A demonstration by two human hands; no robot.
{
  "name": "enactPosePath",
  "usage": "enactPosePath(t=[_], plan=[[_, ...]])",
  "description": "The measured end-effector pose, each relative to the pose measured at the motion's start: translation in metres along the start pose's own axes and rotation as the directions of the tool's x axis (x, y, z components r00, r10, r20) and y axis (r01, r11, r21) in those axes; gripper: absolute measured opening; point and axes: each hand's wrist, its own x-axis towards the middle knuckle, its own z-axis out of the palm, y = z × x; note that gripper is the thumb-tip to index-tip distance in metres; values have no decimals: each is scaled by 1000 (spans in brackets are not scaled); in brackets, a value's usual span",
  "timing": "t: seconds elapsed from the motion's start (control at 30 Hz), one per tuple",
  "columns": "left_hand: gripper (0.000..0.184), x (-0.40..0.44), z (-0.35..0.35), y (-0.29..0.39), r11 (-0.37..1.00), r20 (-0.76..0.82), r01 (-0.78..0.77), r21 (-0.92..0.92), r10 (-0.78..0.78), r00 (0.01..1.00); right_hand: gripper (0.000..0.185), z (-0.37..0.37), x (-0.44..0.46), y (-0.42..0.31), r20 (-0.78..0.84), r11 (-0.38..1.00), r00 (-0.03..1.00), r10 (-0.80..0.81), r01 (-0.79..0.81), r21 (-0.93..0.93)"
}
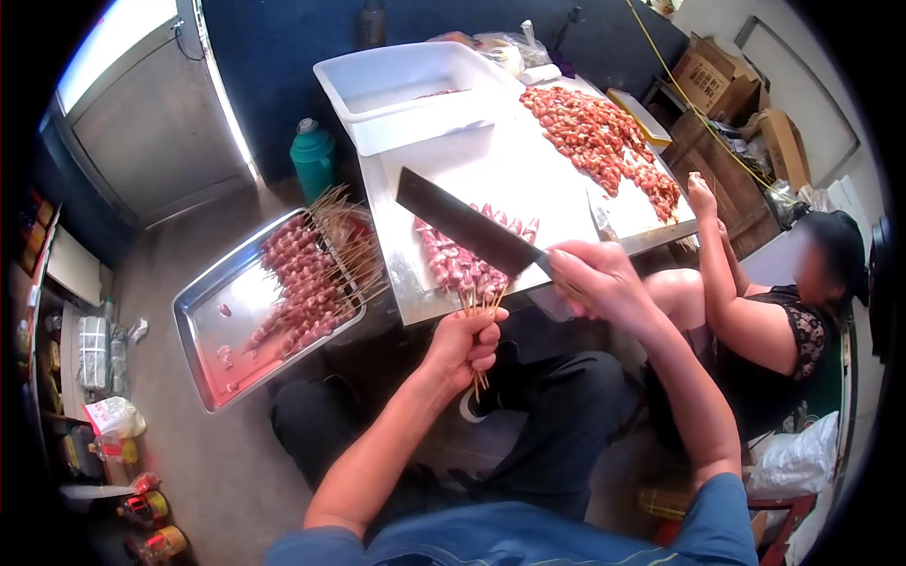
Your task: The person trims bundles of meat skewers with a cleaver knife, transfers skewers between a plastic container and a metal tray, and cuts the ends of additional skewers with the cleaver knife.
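Observation:
My left hand [464, 349] is closed around the wooden sticks of several meat skewers [451, 257], whose meat ends lie fanned on the white table [406, 189]. In my right hand [601, 280] is the handle of a cleaver [472, 223]. Its broad dark blade slants up to the left, across the skewers, and hides part of the meat. Whether the blade touches the meat I cannot tell. To the left, a metal tray [209, 325] holds a pile of finished-looking meat skewers [302, 274] with their sticks pointing right.
A white plastic tub [406, 127] and a heap of cut meat [604, 137] sit on the table. A teal flask [313, 160] stands behind the tray. On the right sits another person [755, 321] with raised hands. Cardboard boxes [713, 75] are stacked behind.

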Motion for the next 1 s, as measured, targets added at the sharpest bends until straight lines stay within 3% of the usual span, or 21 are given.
enactPosePath(t=[0.1, 0.17, 0.43, 0.67, 0.77, 0.87, 1.0], plan=[[14, 0, 2, 2, 999, -46, 23, -32, -25, 999, 35, 7, 9, 1, 61, 998, 996, 68, -68, -9], [13, 0, 2, 0, 999, -49, 9, -31, -10, 999, 32, -6, -5, 12, 102, 987, 988, 114, -102, -123], [12, 3, 1, -2, 1000, -39, 13, -26, -14, 999, 31, -50, -68, 14, 33, 976, 981, 190, -185, -118], [15, 2, -1, -2, 1000, -24, -16, 8, 17, 1000, 28, -1, -9, 2, 53, 999, 998, 29, -28, -22], [15, 3, -1, -1, 1000, -25, -5, 11, 5, 1000, 29, 8, -1, 9, 89, 981, 994, -56, 72, -181], [16, 3, 0, -2, 1000, -49, 12, -25, -13, 999, 30, -11, -27, 4, 70, 957, 993, 99, -75, -280], [15, 3, 0, -2, 1000, -51, 14, -21, -15, 999, 30, -45, -54, 10, 68, 966, 984, 162, -144, -217]])
